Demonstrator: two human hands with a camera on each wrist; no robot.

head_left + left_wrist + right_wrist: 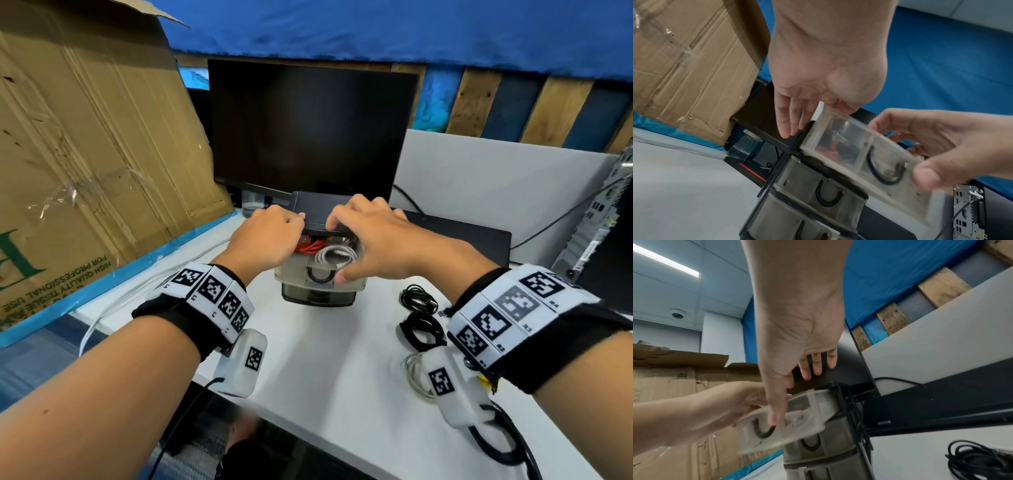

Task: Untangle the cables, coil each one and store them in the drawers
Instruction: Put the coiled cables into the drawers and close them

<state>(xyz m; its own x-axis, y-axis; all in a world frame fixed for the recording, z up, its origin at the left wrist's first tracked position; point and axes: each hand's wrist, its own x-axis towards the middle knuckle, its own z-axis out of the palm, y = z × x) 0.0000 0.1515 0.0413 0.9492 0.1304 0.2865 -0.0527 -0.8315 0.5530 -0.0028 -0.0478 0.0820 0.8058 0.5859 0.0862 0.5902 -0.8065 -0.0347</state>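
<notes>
White desk (325, 359) carries a small drawer unit (317, 298) before a dark monitor (308, 130). Both hands hold its pulled-out top drawer (308, 270), which contains orange cable (308, 246) and white cable (337, 257): left hand (263, 236) with fingers extended along the side, right hand (373, 236) spread, thumb on the front. Black coils (419, 298) lie nearby.

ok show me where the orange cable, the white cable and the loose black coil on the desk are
orange cable (308, 246), head view, loops inside the open top drawer.
white cable (335, 255), head view, coil's middle, same drawer.
black coil (418, 297), head view, bundle's centre, on the desk.
</notes>
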